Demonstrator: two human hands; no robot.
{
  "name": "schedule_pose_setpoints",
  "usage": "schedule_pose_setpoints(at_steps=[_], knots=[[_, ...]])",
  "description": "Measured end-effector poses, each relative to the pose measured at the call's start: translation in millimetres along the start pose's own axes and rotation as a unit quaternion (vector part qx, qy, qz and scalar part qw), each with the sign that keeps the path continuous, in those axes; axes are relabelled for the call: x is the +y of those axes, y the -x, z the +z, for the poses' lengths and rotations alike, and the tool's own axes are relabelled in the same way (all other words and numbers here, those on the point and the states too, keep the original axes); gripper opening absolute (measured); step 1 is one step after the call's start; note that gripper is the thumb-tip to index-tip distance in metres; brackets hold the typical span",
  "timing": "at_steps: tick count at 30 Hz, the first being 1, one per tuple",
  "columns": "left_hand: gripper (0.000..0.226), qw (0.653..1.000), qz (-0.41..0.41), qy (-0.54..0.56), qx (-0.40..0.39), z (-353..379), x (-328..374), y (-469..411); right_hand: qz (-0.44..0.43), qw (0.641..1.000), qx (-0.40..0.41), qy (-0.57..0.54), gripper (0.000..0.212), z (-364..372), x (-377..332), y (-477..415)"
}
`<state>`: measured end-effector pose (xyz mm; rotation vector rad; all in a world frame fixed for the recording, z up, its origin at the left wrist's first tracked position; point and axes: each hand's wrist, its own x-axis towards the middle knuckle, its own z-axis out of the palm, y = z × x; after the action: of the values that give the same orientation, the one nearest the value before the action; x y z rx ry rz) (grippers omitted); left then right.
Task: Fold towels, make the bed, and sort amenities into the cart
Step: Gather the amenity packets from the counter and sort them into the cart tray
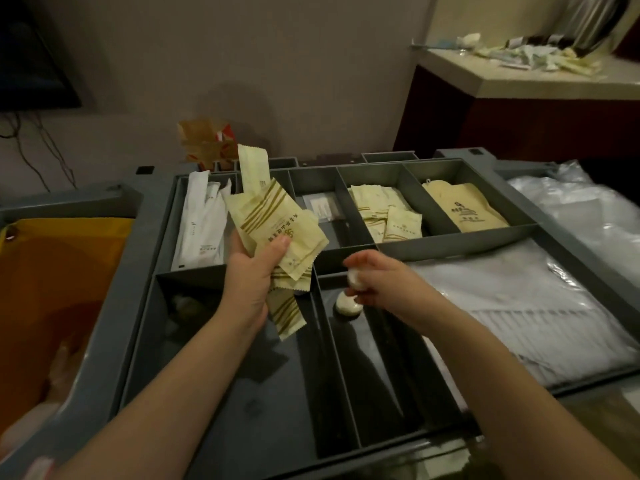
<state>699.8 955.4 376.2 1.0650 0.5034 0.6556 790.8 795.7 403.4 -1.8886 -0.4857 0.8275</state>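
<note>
**Cart top: both hands loaded above the dividers**

Head view. We look down on the grey cart (149, 233). Its top tray is cut into compartments by upright grey dividers.

The left hand (254, 271) hangs over the divider between the far row and the near-left compartment. Its thumb and fingers are clamped on a fan of pale yellow sachets (277, 223). The fan's lower corners dip below the hand toward the near compartments.

The right hand (379, 284) hovers just right of it, above the far end of the narrow middle slot. Its fingertips are pinched on a small white round item (354, 279), which is blurred. Just below, a cream soap disc (348, 306) lies on the slot's floor near the far wall.

Far row, left to right:
- long white packets (201, 220)
- a dark flat item (325, 207) we cannot identify
- loose yellow packets (384, 213)
- a tan paper bag (464, 209)

Folded white cloth (512, 306) fills the wide bay at right, its edge running along the divider beside the right forearm.

Room: bare dark floor shows down the near-left compartment and along the slots under both forearms. An orange bag (52, 289) borders the cart's left rim, and plastic-wrapped bundles (588, 209) border the right. Beyond the cart, a counter (519, 85) carries a heap of mixed packets (540, 57).
</note>
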Motion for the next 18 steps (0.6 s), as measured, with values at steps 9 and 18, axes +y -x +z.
schedule_pose_setpoints(at_steps=[9, 18], knots=[[0.039, 1.0, -0.013, -0.012, 0.02, 0, -2, 0, 0.101, 0.954, -0.01, 0.28, 0.041, 24, 23, 0], [0.046, 0.999, -0.026, 0.005, 0.023, -2, -3, 0, 0.13, 0.926, 0.056, 0.351, 0.045, 34, 28, -10]])
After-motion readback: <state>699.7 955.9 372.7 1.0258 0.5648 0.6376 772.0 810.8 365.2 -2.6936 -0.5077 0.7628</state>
